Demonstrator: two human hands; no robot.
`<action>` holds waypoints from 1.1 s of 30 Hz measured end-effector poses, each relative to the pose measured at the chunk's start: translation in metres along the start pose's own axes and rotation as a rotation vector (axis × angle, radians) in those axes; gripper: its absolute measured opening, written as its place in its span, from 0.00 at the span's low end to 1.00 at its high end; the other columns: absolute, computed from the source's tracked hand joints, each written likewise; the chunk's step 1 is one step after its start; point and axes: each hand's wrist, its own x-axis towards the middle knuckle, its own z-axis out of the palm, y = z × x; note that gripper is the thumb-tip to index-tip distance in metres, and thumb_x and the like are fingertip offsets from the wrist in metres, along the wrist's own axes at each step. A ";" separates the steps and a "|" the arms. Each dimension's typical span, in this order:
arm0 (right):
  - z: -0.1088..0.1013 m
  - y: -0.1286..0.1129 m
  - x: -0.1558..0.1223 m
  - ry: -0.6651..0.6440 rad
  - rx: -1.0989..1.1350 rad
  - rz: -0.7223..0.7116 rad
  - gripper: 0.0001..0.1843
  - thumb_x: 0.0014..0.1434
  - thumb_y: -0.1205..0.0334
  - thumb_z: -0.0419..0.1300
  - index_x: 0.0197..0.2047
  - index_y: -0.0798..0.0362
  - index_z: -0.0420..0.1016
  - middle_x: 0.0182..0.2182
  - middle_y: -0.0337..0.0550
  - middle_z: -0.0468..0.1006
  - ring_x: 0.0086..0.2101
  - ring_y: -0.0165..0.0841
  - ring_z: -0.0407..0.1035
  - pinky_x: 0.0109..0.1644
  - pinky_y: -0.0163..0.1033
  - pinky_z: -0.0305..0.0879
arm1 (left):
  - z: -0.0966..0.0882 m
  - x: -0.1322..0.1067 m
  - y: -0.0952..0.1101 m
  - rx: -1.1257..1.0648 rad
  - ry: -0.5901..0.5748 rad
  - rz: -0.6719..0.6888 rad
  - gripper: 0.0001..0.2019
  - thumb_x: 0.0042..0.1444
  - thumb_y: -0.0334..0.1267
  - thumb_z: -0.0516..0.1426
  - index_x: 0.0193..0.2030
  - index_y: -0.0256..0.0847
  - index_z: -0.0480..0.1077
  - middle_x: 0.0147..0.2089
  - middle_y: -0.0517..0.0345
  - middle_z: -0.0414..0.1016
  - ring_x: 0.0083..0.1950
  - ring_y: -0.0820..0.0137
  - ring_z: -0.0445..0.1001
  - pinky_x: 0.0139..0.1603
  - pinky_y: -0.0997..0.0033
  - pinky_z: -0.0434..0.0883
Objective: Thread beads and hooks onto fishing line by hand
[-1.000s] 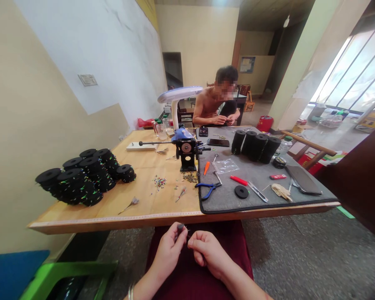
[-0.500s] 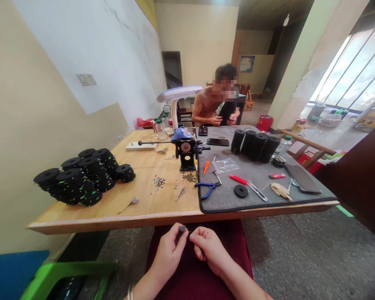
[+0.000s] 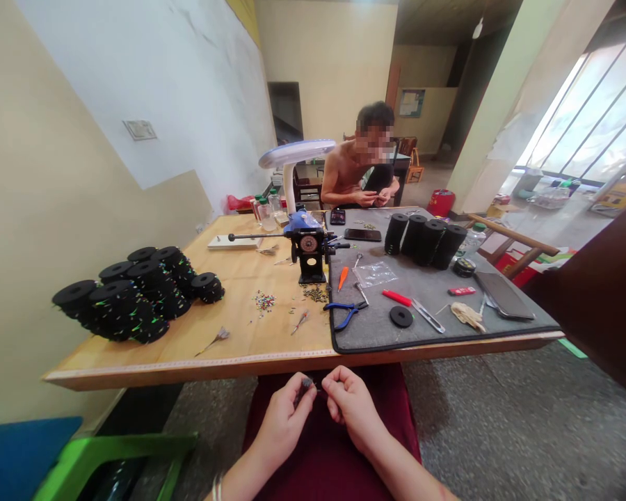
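Observation:
My left hand is closed around a small dark grey piece, whose rounded end shows between thumb and forefinger. Just to the right, my right hand makes a pinch with its fingers curled in. Whatever sits at its fingertips is too fine to make out. A narrow gap separates the two hands, which are in front of the table edge, above a dark red cloth. Nearest on the table lie blue-handled pliers, a black foam spool and a small feathered piece.
Stacks of black foam spools stand left; more black rolls stand on the grey mat. A small winding machine and lamp rise mid-table. Beads and a utility knife lie around. Opposite sits a person.
My right hand has moved slightly up and right, widening the gap to my left hand. Across the table, the other person's hands have come closer together.

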 end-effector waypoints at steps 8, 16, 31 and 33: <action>-0.001 -0.001 0.000 0.039 0.088 -0.078 0.21 0.49 0.45 0.63 0.26 0.51 0.59 0.09 0.23 0.56 0.13 0.20 0.43 0.18 0.30 0.36 | 0.006 0.005 -0.007 -0.456 -0.026 -0.258 0.13 0.53 0.48 0.59 0.29 0.41 0.63 0.23 0.67 0.61 0.23 0.77 0.58 0.24 0.78 0.56; 0.001 -0.003 -0.001 0.053 0.063 -0.088 0.21 0.49 0.45 0.62 0.26 0.51 0.58 0.10 0.23 0.55 0.13 0.20 0.43 0.18 0.30 0.37 | 0.006 0.001 -0.002 -0.632 -0.107 -0.311 0.14 0.45 0.38 0.65 0.34 0.41 0.65 0.22 0.70 0.58 0.22 0.79 0.56 0.24 0.78 0.54; 0.001 0.001 0.000 -0.024 -0.031 -0.061 0.21 0.50 0.44 0.62 0.26 0.51 0.59 0.09 0.24 0.58 0.13 0.21 0.44 0.18 0.30 0.38 | 0.004 0.006 0.003 -0.097 0.018 -0.115 0.09 0.47 0.40 0.61 0.24 0.38 0.69 0.21 0.65 0.63 0.24 0.75 0.57 0.26 0.76 0.57; 0.001 0.000 -0.001 -0.049 -0.023 -0.044 0.21 0.50 0.44 0.62 0.26 0.51 0.59 0.10 0.24 0.57 0.13 0.21 0.44 0.19 0.30 0.38 | 0.003 0.007 0.005 -0.019 0.017 -0.101 0.09 0.47 0.41 0.62 0.23 0.37 0.72 0.19 0.64 0.64 0.23 0.75 0.56 0.26 0.75 0.55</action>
